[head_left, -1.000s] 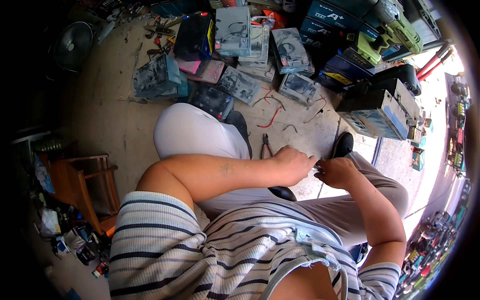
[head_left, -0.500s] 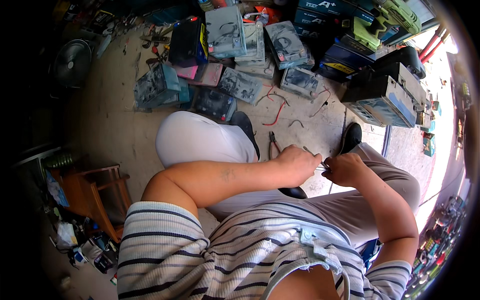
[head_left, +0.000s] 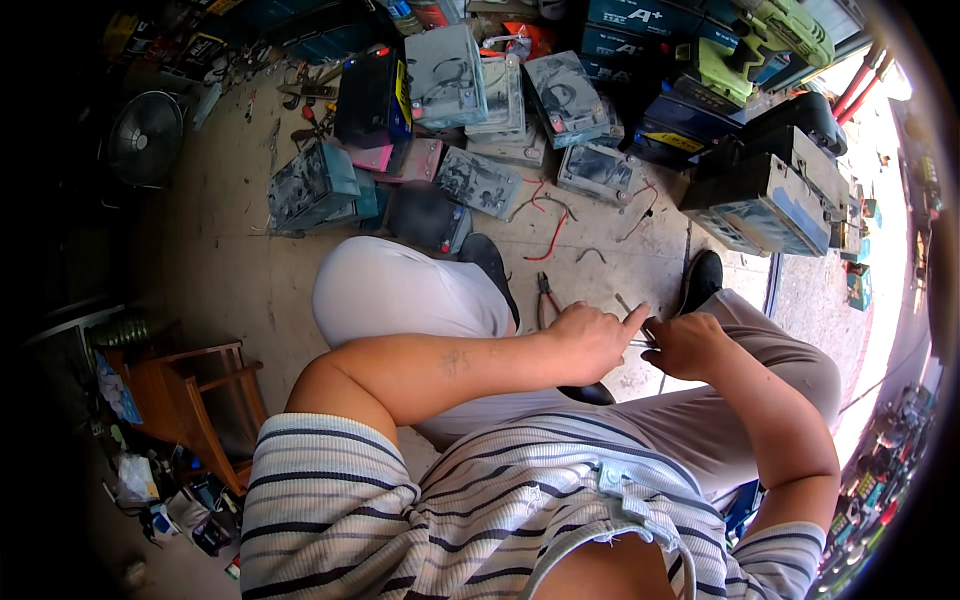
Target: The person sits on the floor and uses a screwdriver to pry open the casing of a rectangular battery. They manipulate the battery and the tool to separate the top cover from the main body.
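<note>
Close together between my legs, my left hand [head_left: 590, 338] and my right hand [head_left: 682, 346] are at a thin metal tool [head_left: 625, 302]. My right hand's fingers are curled around it, and its exact kind is unclear. The index finger of my left hand points out toward the tool while the other fingers are curled; what they hold is hidden. On the floor just beyond my left hand lie pliers with red handles [head_left: 545, 290], a red wire [head_left: 557, 235] and a short dark wire [head_left: 590, 252].
Dusty batteries [head_left: 445, 70] are piled ahead, beside stacked dark boxes [head_left: 615, 20], a green power tool [head_left: 725, 60] and a large worn case [head_left: 760, 205]. A fan [head_left: 145, 140] is at far left, a wooden chair [head_left: 205, 405] lower left. My shoe [head_left: 700, 280] rests right of the pliers.
My left index finger has straightened and lifted toward the upper right. My right hand stays curled on the tool. The whole view has shifted slightly.
</note>
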Motion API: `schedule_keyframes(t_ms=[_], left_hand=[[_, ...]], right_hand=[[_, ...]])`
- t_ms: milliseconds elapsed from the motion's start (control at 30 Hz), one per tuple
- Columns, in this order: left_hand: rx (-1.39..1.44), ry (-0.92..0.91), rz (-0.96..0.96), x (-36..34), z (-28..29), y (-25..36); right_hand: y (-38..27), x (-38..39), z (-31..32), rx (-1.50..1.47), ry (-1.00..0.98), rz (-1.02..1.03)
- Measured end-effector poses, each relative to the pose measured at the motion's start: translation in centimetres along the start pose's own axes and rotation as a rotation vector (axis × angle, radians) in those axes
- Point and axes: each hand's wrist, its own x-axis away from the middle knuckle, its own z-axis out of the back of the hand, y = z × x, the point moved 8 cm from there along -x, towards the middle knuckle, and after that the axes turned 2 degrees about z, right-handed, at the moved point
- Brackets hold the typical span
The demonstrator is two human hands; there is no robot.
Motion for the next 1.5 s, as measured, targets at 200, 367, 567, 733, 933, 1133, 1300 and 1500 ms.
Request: schedule_keyframes(t_ms=[200,367,567,733,933,1133,1300,1500], left_hand=[[-0.051,-0.028,0.015,0.3,0.8,0.4],[-0.01,-0.14,-0.05,-0.4,-1.7,0.0],[-0.003,-0.096,0.04,0.0,-0.7,0.0],[-0.001,-0.083,0.026,-0.1,-0.7,-0.1],[-0.004,-0.071,-0.007,-0.3,-0.7,-0.2],[-0.029,-0.03,-0.037,-0.1,-1.7,0.1],[-0.02,-0.041,-0.036,-0.2,-1.7,0.0],[0.05,-0.058,0.029,0.1,-0.6,-0.3]], right_hand=[[0.1,-0.2,-0.6,0.026,-0.015,0.021],[0.2,-0.5,-1.2,0.004,0.02,0.046],[0.0,-0.3,-0.4,0.011,0.048,0.006],[0.4,-0.8,-1.0,0.013,0.035,0.029],[0.1,-0.8,-0.7,-0.003,0.022,0.048],[-0.1,-0.8,-0.8,0.012,0.003,0.024],[-0.4,-0.5,-0.3,0.017,-0.007,0.019],[-0.2,-0.5,0.1,-0.013,-0.023,0.021]])
